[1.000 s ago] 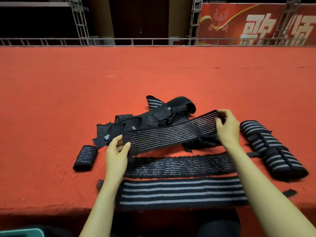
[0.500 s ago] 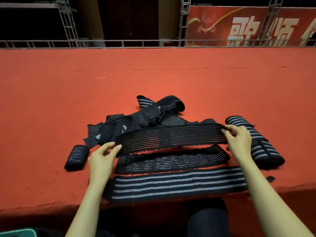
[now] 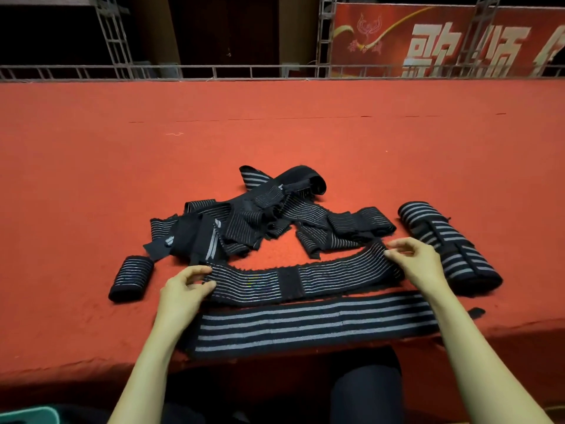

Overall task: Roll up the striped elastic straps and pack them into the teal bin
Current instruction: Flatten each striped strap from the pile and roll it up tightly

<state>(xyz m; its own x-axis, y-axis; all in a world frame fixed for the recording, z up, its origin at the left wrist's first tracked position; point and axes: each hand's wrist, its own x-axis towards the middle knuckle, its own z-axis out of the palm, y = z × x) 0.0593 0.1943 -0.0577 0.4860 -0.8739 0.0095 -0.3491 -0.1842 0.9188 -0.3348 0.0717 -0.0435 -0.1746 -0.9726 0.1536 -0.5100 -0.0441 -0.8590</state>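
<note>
A black strap with thin white stripes (image 3: 305, 278) lies stretched flat on the red table (image 3: 275, 142), over another strap of the same kind. My left hand (image 3: 183, 290) pinches its left end and my right hand (image 3: 417, 264) pinches its right end. Just in front of it, a wide-striped strap (image 3: 312, 327) lies flat along the table's front edge. Behind it is a tangled pile of straps (image 3: 253, 218). A small rolled strap (image 3: 131, 278) sits at the left and a large roll (image 3: 449, 246) at the right. A corner of the teal bin (image 3: 27, 416) shows at the bottom left, below the table.
A metal truss rail (image 3: 275, 71) runs along the table's far edge, with a red banner (image 3: 443, 41) behind it. My dark-clothed knee (image 3: 367, 393) is under the front edge. Bare red cloth spreads to the left and beyond the pile.
The thin-striped strap, held taut in the air before, has come down flat onto the strap below it. Both hands lowered with it and moved nearer to me.
</note>
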